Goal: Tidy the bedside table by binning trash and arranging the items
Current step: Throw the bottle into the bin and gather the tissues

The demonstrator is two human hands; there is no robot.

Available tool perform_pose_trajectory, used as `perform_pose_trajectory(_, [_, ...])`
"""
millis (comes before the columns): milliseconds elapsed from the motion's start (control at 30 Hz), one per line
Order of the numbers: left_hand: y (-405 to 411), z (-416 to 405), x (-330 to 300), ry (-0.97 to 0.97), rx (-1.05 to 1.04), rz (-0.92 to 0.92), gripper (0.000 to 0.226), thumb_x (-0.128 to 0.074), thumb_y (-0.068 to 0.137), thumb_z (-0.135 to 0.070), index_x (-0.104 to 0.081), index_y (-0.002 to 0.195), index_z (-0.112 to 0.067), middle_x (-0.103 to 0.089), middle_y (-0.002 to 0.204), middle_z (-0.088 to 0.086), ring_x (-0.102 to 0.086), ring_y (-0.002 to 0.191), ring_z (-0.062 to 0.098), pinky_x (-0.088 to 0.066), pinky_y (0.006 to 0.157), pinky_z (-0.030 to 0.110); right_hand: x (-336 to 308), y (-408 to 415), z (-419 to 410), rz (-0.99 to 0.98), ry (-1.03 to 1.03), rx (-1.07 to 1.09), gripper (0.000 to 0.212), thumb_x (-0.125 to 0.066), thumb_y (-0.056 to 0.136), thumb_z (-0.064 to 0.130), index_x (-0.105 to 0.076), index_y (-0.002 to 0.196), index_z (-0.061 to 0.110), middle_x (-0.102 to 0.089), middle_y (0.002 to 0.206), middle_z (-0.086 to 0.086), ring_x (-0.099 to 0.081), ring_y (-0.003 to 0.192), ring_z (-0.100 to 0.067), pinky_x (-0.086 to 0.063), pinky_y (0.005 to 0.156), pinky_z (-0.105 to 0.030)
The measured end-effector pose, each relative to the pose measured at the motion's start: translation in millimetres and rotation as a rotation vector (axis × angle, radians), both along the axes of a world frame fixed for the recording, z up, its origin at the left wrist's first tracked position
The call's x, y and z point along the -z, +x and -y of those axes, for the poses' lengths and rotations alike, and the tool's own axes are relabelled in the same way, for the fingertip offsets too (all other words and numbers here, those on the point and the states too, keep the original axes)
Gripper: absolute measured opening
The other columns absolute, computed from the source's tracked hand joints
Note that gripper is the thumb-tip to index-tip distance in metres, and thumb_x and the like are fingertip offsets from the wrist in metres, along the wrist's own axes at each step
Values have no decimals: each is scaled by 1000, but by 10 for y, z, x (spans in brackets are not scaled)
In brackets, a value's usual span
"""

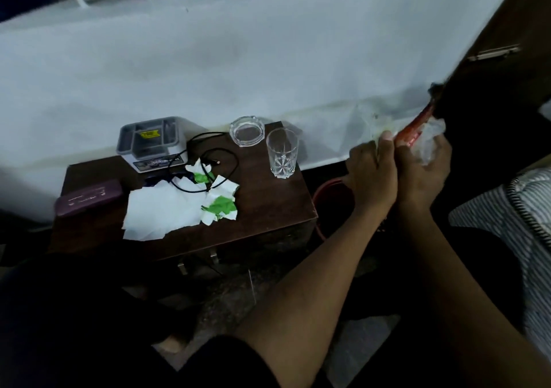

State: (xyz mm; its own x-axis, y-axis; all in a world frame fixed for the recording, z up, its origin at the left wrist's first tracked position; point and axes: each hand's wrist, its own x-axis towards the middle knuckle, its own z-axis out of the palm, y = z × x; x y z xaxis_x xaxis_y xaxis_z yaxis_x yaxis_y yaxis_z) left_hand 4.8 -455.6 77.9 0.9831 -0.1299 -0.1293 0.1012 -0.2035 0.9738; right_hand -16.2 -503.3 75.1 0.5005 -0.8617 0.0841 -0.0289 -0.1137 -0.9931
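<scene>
While both hands were closed on the trash, the left hand (371, 168) pinched a red wrapper (416, 130) with thumb and fingers, and the right hand (423, 173) gripped crumpled clear plastic (430, 140) beside it. A red bin (332, 206) stood just below, at 7 o'clock from the hands. I think the bundle should be lowered over its rim before release. At 9 o'clock, the bedside table (268, 209) carried torn papers (179, 206), 1 glass (281, 156), 1 ashtray (247, 130) and a cable (208, 161).
</scene>
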Motion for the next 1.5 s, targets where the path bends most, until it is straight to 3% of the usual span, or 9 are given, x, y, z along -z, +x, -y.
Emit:
perform_pose_trajectory(100, [-70, 60, 340, -77, 69, -291, 69, -31, 109, -61, -67, 134, -8, -65, 138, 21, -62, 130, 38, -48, 112, 53, 336, -23, 112, -218, -58, 79, 59, -74, 86, 39, -58, 142, 30, -68, 131, 10, -65, 120, -10, -42, 94, -14])
perform_pose_trajectory(300, [-356, -46, 989, -123, 9, -538, 64, -29, 110, -61, -57, 146, -17, -61, 145, 9, -61, 123, 25, -44, 93, 33, 1013, 21, 340, -317, 39, 194, 52, -74, 90, 21, -60, 140, 21, -70, 133, -4, -68, 118, -20, -57, 103, -36])
perform_pose_trajectory(500, [-621, -338, 1665, 54, -27, -741, 54, -36, 114, -44, -57, 146, -6, -59, 150, 21, -57, 137, 38, -45, 116, 41, 1417, 218, 561, -160, 240, 325, 55, -74, 91, 11, -58, 144, 15, -67, 125, 0, -69, 113, -18, -59, 96, -29])
perform_pose_trajectory(633, [-658, -353, 1853, -184, -39, -938, 41, -43, 113, -29, -52, 145, -5, -65, 127, 16, -65, 108, 31, -57, 82, 38, 1643, 298, 467, -186, 87, 258, 52, -66, 97, 21, -53, 148, 14, -66, 136, -6, -66, 123, -23, -55, 103, -32])
perform_pose_trajectory(767, [-500, -296, 1920, -147, 1, -848, 42, -51, 108, -13, -50, 150, -9, -62, 145, 22, -67, 122, 35, -54, 110, 51, 2010, 227, 339, -500, -113, -136, 54, -57, 104, 20, -42, 155, 8, -52, 153, -19, -53, 139, -33, -42, 113, -34])
perform_pose_trajectory(1000, [-335, -510, 1905, 42, 229, -647, 61, -58, 103, -21, -42, 161, -28, -59, 153, 11, -59, 136, 31, -47, 118, 47, 2329, 84, 263, -1359, -189, -627, 70, -42, 107, 52, -15, 167, 29, -25, 166, -28, -30, 152, -47, -25, 123, -58])
perform_pose_trajectory(1233, [-402, -602, 1657, 261, 496, -490, 66, -57, 100, -11, -36, 162, -19, -51, 158, 21, -53, 140, 40, -40, 105, 30, 2037, 47, 243, -1031, -639, -346, 43, -61, 100, 32, -55, 130, 3, -56, 121, -34, -60, 109, -52, -54, 89, -57])
perform_pose_trajectory(1400, [-550, -766, 1278, 475, 529, -330, 39, -52, 100, -14, -55, 137, -2, -58, 137, 32, -58, 126, 54, -52, 105, 56, 2067, -87, 161, -1102, -649, -865, 23, -57, 101, 4, -64, 120, -7, -67, 117, -33, -67, 112, -47, -50, 89, -44])
perform_pose_trajectory(1500, [-504, -1100, 1027, 562, 412, -12, 25, -51, 101, -22, -60, 122, -12, -69, 116, 24, -67, 108, 49, -58, 90, 52, 2072, -168, 107, -1102, -565, -904, 29, -63, 99, -1, -64, 126, -11, -69, 123, -34, -67, 115, -49, -50, 91, -46])
